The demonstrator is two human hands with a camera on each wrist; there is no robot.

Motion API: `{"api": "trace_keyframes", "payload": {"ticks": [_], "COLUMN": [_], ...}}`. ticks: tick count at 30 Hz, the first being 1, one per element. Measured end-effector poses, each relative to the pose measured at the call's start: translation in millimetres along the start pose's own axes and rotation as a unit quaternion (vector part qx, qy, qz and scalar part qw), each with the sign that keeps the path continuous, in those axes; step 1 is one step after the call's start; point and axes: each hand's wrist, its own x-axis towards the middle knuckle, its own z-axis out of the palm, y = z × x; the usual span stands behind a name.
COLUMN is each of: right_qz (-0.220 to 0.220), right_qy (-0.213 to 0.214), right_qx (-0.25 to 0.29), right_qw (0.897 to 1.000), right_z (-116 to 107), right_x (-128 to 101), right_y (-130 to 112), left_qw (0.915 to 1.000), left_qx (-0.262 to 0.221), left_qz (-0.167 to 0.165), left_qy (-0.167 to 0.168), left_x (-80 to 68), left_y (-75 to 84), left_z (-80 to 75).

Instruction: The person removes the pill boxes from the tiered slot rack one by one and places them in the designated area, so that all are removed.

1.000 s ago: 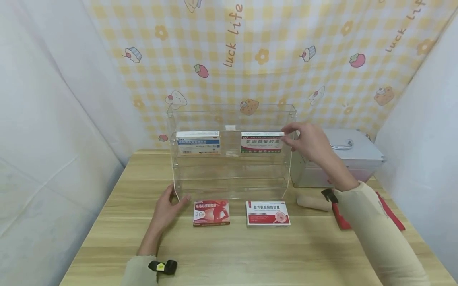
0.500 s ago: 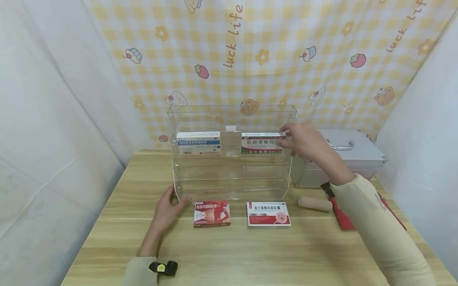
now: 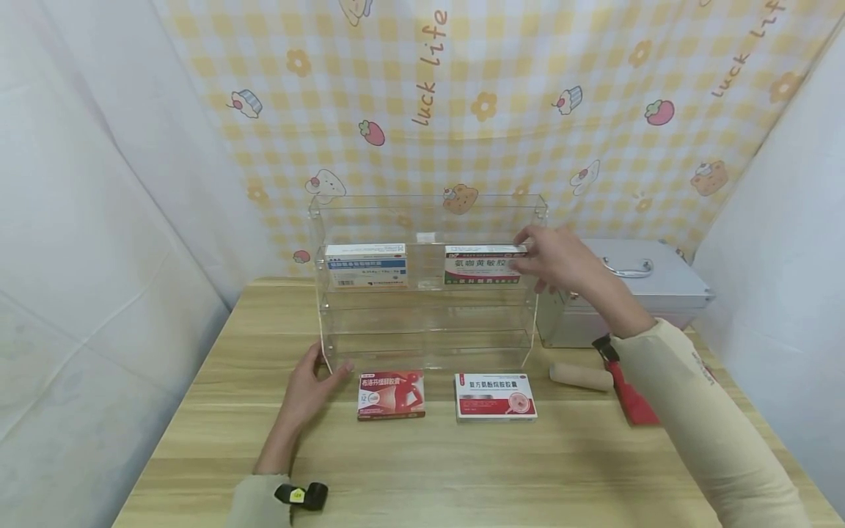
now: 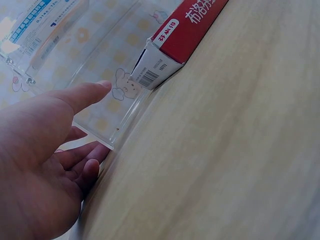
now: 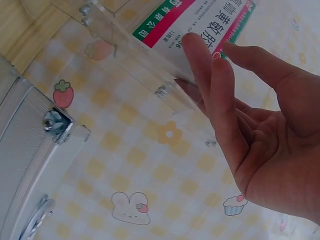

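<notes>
A clear acrylic display rack [image 3: 425, 319] stands on the wooden table. My left hand [image 3: 310, 385] holds its lower left corner, thumb in front and the other fingers behind the side panel [image 4: 102, 135]. On an upper tier, a green-and-red medicine box [image 3: 478, 268] sits at the right and a blue-and-white medicine box [image 3: 366, 268] at the left. My right hand [image 3: 561, 257] pinches the right end of the green-and-red box, with fingertips [image 5: 192, 42] over its printed front. In front of the rack lie a red medicine box [image 3: 391, 394] and a white-and-red medicine box [image 3: 495, 396].
A silver metal case [image 3: 653, 286] with a handle stands close to the rack's right side. Near it lie a beige roll [image 3: 581, 377] and a red item [image 3: 634, 400], partly hidden under my right sleeve. A checked yellow cloth [image 3: 485, 147] hangs behind.
My right hand has shifted slightly left, its fingertips now further over the green-and-red box's front. The left hand and the boxes look the same.
</notes>
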Motion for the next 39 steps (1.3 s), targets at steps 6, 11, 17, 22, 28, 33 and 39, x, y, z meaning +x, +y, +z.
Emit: {"api": "trace_keyframes", "payload": {"ticks": [6, 11, 17, 22, 28, 33, 39], "right_qz": [0.002, 0.000, -0.017, -0.014, -0.016, -0.023, -0.030], "right_qy": [0.014, 0.003, -0.030, -0.041, -0.017, -0.002, 0.007], "right_qx": [0.030, 0.040, 0.038, 0.055, 0.073, 0.089, 0.109], "right_qw": [0.999, 0.999, 0.999, 0.998, 0.997, 0.996, 0.994], "right_z": [1.6, -2.2, -8.7, -10.3, -9.6, -9.3, -11.9], "right_x": [3.4, 6.4, 10.1, 12.8, 14.8, 15.2, 15.3], "right_y": [4.0, 4.7, 4.9, 7.7, 12.5, 15.7, 16.8], "left_qw": [1.0000, 1.0000, 1.0000, 1.0000, 0.9999, 1.0000, 1.0000], "left_qx": [0.005, 0.003, -0.002, -0.003, -0.002, -0.005, -0.008], "left_qz": [-0.002, -0.001, 0.002, 0.002, 0.009, 0.006, 0.000], "left_qy": [-0.003, -0.002, 0.003, 0.005, 0.007, 0.005, 0.002], "left_x": [-0.3, -0.9, -0.2, 0.3, 0.3, 0.3, -0.2], "left_y": [-1.5, -0.2, 1.4, 0.4, -0.2, 0.6, 1.8], "left_z": [-0.4, -1.2, -1.5, -1.0, -0.7, -1.1, -1.4]}}
